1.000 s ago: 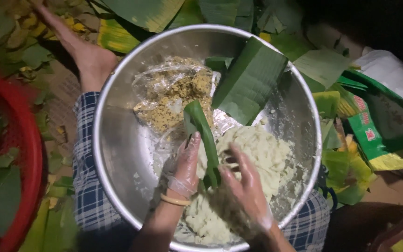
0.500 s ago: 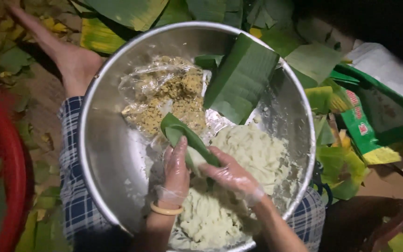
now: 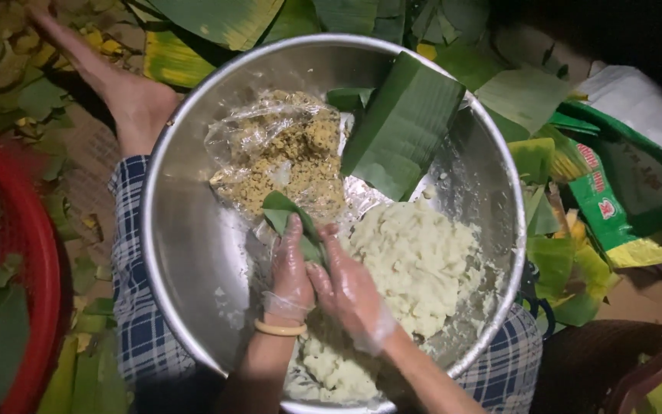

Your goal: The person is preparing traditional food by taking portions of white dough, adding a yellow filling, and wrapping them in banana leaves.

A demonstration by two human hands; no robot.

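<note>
Folded shorter since a second ago, the green leaf strip sits pinched between left hand and right hand, both grasping it above the steel bowl so dough stays within reach.

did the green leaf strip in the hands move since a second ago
Yes. The leaf strip, pinched by the left hand and right hand, has swung from standing upright to tilting left toward the filling bag inside the steel bowl.

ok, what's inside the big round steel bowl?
Inside the big round steel bowl: pale white dough, a clear plastic bag of yellow crumbly filling, a folded green banana leaf. Both gloved hands fold a small leaf piece; its contents are hidden.
</note>
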